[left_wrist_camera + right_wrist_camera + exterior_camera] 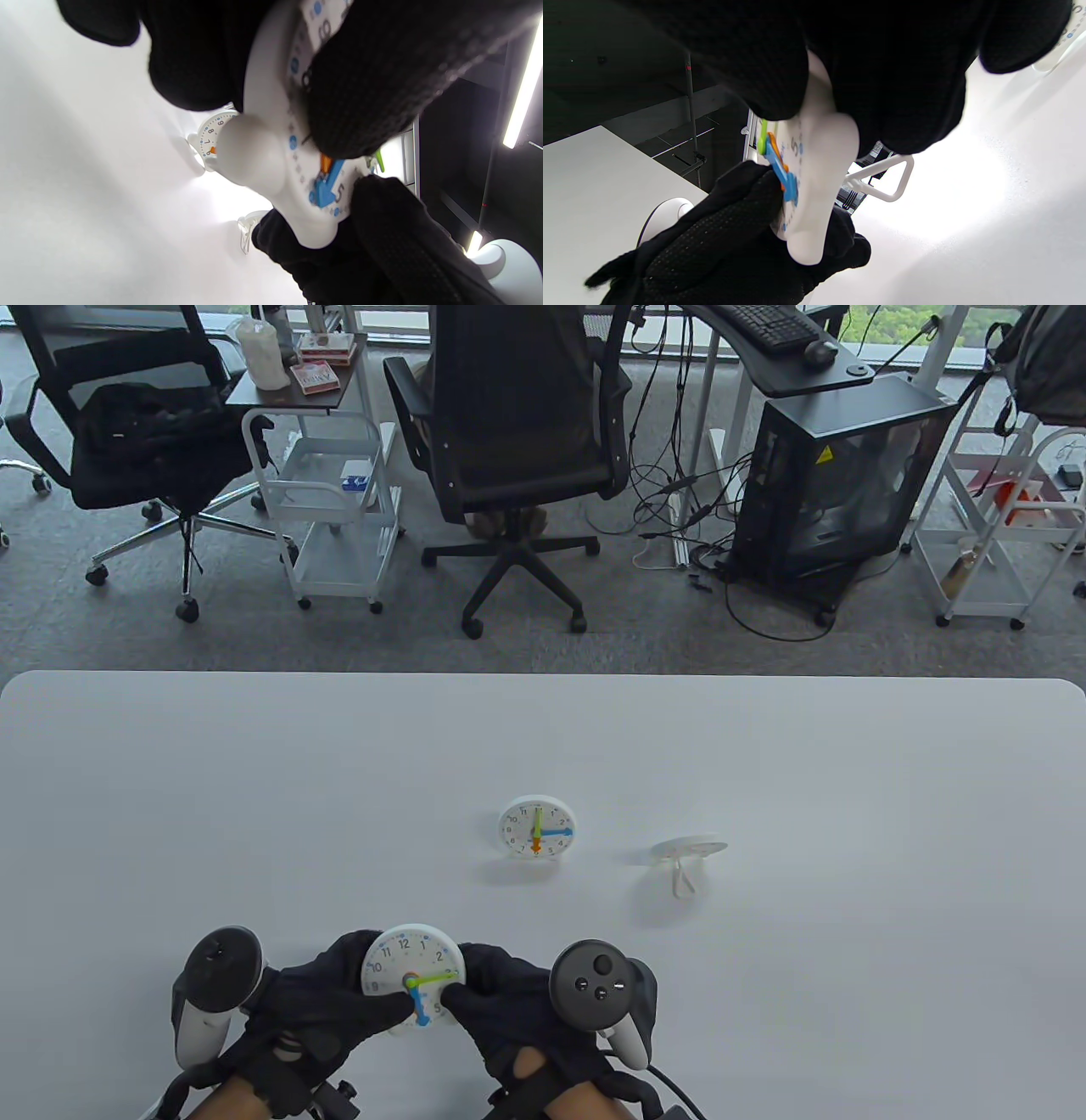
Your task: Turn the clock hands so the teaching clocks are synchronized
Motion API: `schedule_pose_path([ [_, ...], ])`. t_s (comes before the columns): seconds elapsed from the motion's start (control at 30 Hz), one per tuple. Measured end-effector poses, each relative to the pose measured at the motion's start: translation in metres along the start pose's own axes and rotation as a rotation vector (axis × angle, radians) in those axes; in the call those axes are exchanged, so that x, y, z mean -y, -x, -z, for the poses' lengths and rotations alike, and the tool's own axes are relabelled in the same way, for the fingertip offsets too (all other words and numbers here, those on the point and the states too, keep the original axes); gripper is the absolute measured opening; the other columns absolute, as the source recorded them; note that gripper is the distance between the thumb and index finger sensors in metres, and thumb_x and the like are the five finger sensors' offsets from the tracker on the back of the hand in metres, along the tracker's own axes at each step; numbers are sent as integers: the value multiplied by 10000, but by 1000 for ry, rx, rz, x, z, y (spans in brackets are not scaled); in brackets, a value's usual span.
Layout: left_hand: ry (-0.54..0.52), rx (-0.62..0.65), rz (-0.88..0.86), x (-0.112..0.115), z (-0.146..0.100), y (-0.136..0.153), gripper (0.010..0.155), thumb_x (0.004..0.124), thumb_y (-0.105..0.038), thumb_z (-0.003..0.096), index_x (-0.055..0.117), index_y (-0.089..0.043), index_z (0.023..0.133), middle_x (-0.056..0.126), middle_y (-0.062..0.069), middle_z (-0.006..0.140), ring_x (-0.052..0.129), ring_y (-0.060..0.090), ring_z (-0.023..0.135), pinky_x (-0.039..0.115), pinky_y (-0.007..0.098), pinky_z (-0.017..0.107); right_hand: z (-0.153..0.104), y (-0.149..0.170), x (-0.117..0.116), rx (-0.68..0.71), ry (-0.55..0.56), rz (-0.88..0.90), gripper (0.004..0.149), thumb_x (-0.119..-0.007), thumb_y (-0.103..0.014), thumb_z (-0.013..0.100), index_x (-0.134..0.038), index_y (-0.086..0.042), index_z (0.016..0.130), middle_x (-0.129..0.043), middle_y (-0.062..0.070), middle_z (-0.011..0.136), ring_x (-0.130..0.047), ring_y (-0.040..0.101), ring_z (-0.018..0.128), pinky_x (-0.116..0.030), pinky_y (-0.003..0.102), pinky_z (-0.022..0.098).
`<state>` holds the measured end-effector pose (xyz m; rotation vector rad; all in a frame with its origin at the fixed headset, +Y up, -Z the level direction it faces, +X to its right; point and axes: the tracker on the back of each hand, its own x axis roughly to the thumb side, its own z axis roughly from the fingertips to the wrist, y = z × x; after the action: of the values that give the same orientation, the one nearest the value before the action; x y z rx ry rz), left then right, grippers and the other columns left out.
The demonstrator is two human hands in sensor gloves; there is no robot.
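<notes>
Both hands hold one white teaching clock [413, 976] just above the table's near edge, face up. My left hand [383, 1008] grips its left side, with the thumb lying over the lower left of the face. My right hand [456, 989] grips the right rim, and its thumb touches the tip of the green hand [434, 976], which points near 3. The blue hand [420, 1010] points down near 5. In the left wrist view the clock [271, 140] fills the middle; in the right wrist view the clock [823, 161] is edge-on. A second clock [536, 827] stands mid-table, green at 12, blue at 3, orange at 6.
A third white clock [689, 848] with its wire stand stands to the right of the second one, its face turned away. The white table [254, 814] ends at a far edge, with office chairs, carts and a computer case beyond it.
</notes>
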<state>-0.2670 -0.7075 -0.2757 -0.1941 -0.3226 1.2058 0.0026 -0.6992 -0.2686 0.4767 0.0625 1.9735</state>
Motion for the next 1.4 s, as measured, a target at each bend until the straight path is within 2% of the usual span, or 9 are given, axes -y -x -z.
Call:
schedule_pose_path([
  [0.13, -19, 18, 13, 2, -1, 1, 708, 1068, -447, 388, 705, -171, 930, 1001, -3, 667, 1000, 346, 597, 679, 675, 578, 0, 0, 0, -3, -5, -3, 559, -850, -345, 470, -790, 50, 861, -968, 112, 654, -1009, 337, 543, -709, 650, 512],
  [0.27, -63, 36, -10, 3, -2, 4, 683, 1029, -431, 415, 701, -161, 950, 1018, 3, 688, 1006, 356, 624, 680, 677, 574, 0, 4, 2, -5, -1, 10, 596, -807, -337, 495, -710, 62, 928, -940, 121, 709, -981, 361, 597, -685, 661, 525],
  [0.37, -87, 26, -80, 2, -3, 7, 633, 976, -415, 448, 709, -146, 955, 1038, 26, 697, 1013, 368, 629, 683, 674, 570, -2, 3, 3, 20, -22, 12, 743, -807, -412, 499, -574, 86, 1000, -886, 147, 781, -944, 393, 646, -659, 673, 537],
  [0.47, -98, 24, -120, 2, -4, 8, 619, 953, -408, 459, 708, -140, 961, 1048, 32, 707, 1021, 371, 638, 688, 672, 569, -3, -2, 2, 68, -41, -54, 923, -840, -466, 481, -368, 93, 1044, -816, 156, 846, -913, 408, 687, -639, 684, 549],
  [0.67, -105, 41, -145, 3, -5, 8, 591, 932, -397, 468, 723, -138, 956, 1067, 50, 719, 1033, 380, 644, 697, 667, 566, -4, -12, -4, 140, -54, -315, 1065, -890, -510, 442, -264, 113, 1037, -758, 147, 882, -889, 426, 718, -626, 695, 555],
  [1.03, -89, 69, -131, 5, -6, 7, 582, 939, -400, 465, 738, -144, 947, 1074, 64, 720, 1037, 381, 648, 698, 666, 568, -3, -14, -7, 146, -20, -357, 1017, -913, -456, 436, -327, 132, 1023, -812, 117, 810, -936, 386, 659, -659, 677, 541],
  [1.4, -82, 59, -136, 6, -6, 7, 573, 934, -392, 469, 735, -152, 950, 1068, 57, 731, 1028, 387, 661, 690, 670, 570, -3, -13, -4, 152, -26, -318, 903, -866, -387, 471, -365, 123, 1023, -835, 115, 797, -951, 373, 645, -666, 675, 543],
])
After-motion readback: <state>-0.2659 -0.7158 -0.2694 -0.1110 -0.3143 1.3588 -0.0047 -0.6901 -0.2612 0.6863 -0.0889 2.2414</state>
